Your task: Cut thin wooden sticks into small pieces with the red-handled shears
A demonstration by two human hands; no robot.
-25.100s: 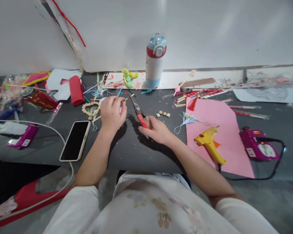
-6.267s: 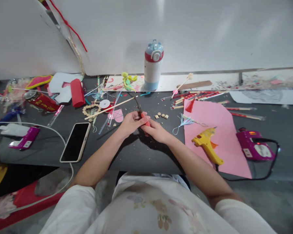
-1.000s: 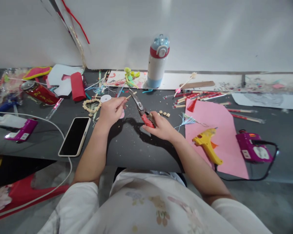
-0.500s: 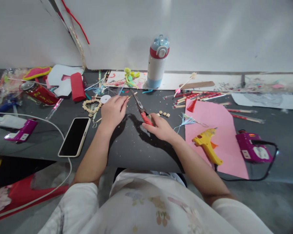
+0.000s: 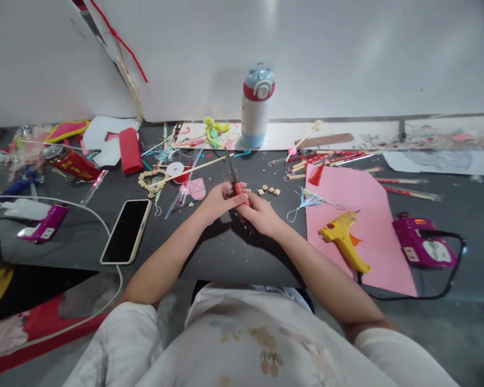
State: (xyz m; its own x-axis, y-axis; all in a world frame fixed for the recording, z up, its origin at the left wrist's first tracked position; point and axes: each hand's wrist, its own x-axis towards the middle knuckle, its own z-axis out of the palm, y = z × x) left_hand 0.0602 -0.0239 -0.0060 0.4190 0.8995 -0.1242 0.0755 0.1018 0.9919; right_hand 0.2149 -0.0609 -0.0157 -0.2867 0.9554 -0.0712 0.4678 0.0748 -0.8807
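Two-hand hold: left hand (image 5: 221,201) and right hand (image 5: 263,214) wrapped round pliers (image 5: 233,171)
Pliers: over table (image 5: 218,255), tips at stick's (image 5: 210,164) end; likely heavyish, stiff; grip red handles (image 5: 239,189)
Stick: probably light, snappable; hold mid-length

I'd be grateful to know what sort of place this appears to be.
Probably a craft workspace: a yellow glue gun lies on pink paper, and a heart-shaped wreath and a blue tassel lie on the dark table.

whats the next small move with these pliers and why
Probably squeeze the pliers: the left hand and right hand both wrap the handles, and the stick meets the pliers' tips near one end.
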